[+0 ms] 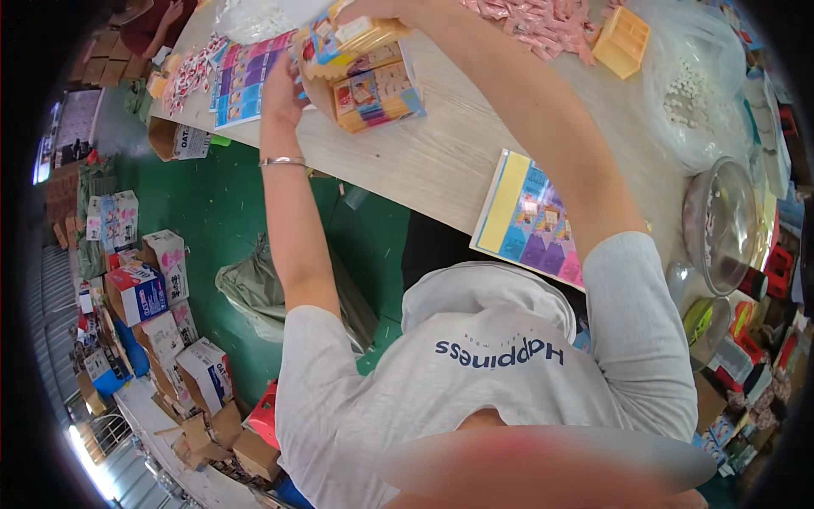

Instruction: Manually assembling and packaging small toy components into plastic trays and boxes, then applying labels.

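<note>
At the table's far edge, my right hand [377, 10] is closed over a stack of yellow printed packs [349, 41], partly cut off by the picture's top. Just below that stack stands a printed cardboard box [380, 109], its top uncovered, with rows of thin yellow-edged packs inside. My left hand [284, 89], a bangle on its wrist, is at the box's left side with fingers curled toward it. Where those fingertips touch is partly hidden. Left of this hand lie colourful printed sheets [242, 81], in blue, purple and pink.
Pink wrapped pieces [543, 30] are heaped beside a yellow compartment tray [623, 41]. A clear bag of white pellets [691, 93] and a round clear tub [721, 225] stand on the right. Another printed sheet [530, 216] lies at the near edge. Cartons [140, 288] crowd the left floor.
</note>
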`<state>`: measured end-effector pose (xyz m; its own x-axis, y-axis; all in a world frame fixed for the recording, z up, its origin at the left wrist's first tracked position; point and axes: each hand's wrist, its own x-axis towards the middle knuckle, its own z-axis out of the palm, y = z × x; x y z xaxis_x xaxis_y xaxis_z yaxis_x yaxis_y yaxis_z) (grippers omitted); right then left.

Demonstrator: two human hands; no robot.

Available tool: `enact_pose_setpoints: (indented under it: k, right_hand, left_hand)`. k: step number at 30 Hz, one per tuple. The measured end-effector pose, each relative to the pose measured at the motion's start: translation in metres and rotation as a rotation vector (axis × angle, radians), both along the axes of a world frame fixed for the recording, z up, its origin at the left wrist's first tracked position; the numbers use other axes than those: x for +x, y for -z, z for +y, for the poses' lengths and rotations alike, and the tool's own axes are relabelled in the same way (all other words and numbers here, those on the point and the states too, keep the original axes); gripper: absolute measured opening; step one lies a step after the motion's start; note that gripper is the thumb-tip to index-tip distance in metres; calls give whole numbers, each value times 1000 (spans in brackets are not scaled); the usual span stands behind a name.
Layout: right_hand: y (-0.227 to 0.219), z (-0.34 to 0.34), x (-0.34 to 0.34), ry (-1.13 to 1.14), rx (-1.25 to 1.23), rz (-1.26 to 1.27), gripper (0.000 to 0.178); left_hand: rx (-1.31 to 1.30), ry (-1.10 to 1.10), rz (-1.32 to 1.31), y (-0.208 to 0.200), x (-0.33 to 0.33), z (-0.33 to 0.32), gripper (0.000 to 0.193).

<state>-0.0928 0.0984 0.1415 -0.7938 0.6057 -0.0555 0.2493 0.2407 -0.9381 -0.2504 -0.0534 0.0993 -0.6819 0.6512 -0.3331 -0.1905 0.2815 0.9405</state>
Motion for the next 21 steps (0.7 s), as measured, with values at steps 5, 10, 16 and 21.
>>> enact_pose_setpoints:
  k: [5,10,16,21]
  right_hand:
    - [28,11,-64,87,855,-664,60]
    - [73,60,-47,-30,729,-404,61]
    - [74,64,-15,-92,-226,-138,54]
    - [56,23,-43,-6,358,-459,54]
  left_hand:
    - [-7,175,16,35,-14,17,35]
    - [-80,177,97,20,1,21,34]
    - [-79,228,304,37,-25,15,41]
    - [-31,265,620,54,-37,19,48]
